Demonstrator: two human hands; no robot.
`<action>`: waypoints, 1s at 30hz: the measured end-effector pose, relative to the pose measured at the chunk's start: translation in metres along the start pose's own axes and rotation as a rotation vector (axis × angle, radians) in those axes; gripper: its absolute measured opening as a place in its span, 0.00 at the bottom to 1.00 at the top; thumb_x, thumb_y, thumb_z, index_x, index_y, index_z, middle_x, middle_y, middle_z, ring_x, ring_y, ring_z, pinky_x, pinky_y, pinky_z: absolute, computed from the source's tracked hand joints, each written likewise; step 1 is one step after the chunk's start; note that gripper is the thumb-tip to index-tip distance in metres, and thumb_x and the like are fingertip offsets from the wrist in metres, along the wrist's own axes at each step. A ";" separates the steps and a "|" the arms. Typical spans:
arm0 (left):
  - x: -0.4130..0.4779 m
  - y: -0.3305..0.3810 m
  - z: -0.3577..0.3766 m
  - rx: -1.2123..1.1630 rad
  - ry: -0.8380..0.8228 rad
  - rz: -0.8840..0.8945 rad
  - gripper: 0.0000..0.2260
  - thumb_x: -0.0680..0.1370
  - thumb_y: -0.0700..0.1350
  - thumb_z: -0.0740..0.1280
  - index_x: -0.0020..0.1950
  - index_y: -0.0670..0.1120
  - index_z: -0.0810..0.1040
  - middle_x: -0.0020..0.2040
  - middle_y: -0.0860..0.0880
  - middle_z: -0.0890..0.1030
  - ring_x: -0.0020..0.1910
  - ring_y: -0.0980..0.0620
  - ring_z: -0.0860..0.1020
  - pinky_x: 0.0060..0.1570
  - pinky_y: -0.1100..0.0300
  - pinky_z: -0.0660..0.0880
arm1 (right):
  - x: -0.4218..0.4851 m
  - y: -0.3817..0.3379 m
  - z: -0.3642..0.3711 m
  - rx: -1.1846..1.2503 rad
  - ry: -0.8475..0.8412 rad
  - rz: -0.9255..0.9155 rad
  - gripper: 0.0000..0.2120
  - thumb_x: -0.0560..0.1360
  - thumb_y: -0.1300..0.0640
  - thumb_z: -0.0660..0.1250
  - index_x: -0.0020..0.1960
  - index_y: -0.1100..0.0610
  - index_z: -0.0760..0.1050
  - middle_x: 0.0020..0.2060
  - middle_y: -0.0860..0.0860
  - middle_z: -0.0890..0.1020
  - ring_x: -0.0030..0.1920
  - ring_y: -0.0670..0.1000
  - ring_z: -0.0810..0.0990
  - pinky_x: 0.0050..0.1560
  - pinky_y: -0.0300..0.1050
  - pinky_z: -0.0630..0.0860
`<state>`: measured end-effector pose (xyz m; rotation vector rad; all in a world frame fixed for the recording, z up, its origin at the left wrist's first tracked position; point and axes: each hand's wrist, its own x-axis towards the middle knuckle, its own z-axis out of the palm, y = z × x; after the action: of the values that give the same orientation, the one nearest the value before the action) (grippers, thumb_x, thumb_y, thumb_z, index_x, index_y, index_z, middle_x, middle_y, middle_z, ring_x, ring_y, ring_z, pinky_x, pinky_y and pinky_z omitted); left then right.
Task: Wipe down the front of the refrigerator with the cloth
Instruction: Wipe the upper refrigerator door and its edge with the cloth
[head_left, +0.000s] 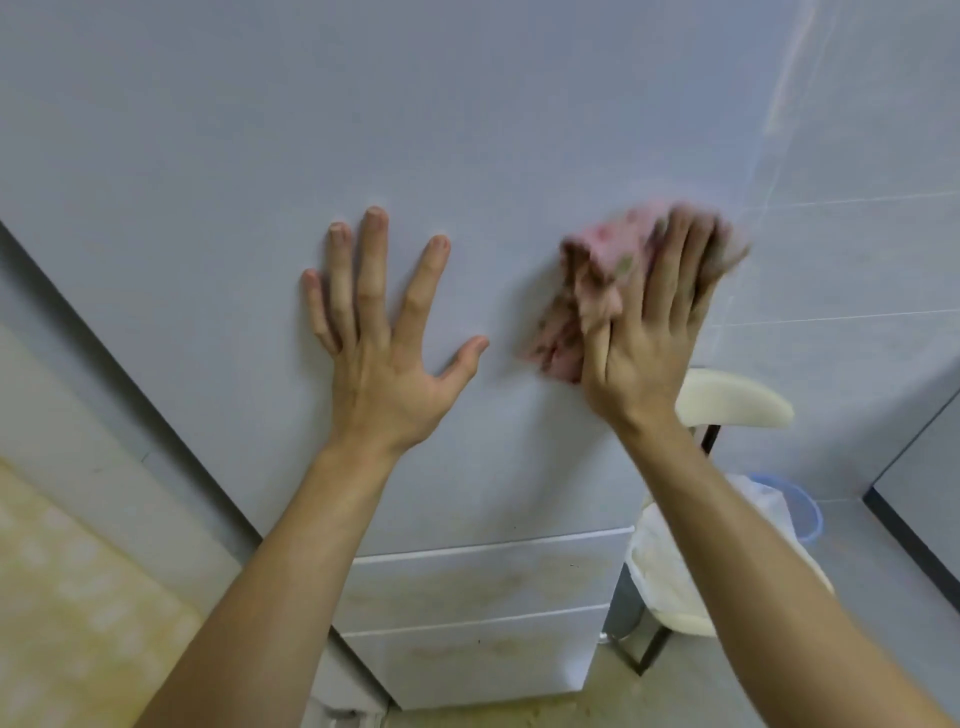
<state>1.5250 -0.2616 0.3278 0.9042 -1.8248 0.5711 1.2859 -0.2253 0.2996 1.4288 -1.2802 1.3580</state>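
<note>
Cloth (597, 270) sits pressed under the flat right grip (654, 322) to scrub the refrigerator (260, 156); left grip (379, 338), spread, braces alongside.

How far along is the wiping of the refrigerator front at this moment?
Midway, it seems. The upper door looks free of marks. In hand: the right hand presses the pink cloth on that door; the left hand rests flat beside it. Left: the two lower drawers show yellowish stains.
</note>
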 end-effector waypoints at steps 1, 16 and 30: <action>-0.004 0.001 0.001 -0.004 0.013 -0.014 0.35 0.78 0.61 0.72 0.81 0.48 0.68 0.82 0.35 0.59 0.81 0.32 0.53 0.78 0.31 0.50 | -0.034 -0.002 0.003 0.011 -0.051 0.006 0.29 0.88 0.51 0.47 0.85 0.58 0.42 0.84 0.61 0.46 0.84 0.62 0.43 0.82 0.65 0.43; -0.099 0.004 0.043 -0.049 0.052 0.033 0.30 0.77 0.47 0.70 0.80 0.50 0.70 0.83 0.40 0.60 0.82 0.33 0.54 0.79 0.31 0.50 | -0.133 0.017 -0.007 -0.067 -0.159 0.173 0.31 0.88 0.51 0.46 0.84 0.57 0.34 0.83 0.57 0.37 0.83 0.53 0.35 0.82 0.58 0.35; -0.099 0.004 0.050 -0.054 0.067 0.022 0.32 0.77 0.46 0.68 0.81 0.53 0.66 0.83 0.42 0.58 0.83 0.33 0.50 0.79 0.32 0.46 | -0.191 -0.009 -0.018 0.095 -0.306 0.792 0.24 0.85 0.47 0.49 0.59 0.64 0.75 0.48 0.68 0.82 0.46 0.70 0.81 0.52 0.55 0.77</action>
<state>1.5170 -0.2624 0.2174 0.8200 -1.7839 0.5565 1.3045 -0.1768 0.1148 1.2648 -2.1545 1.7498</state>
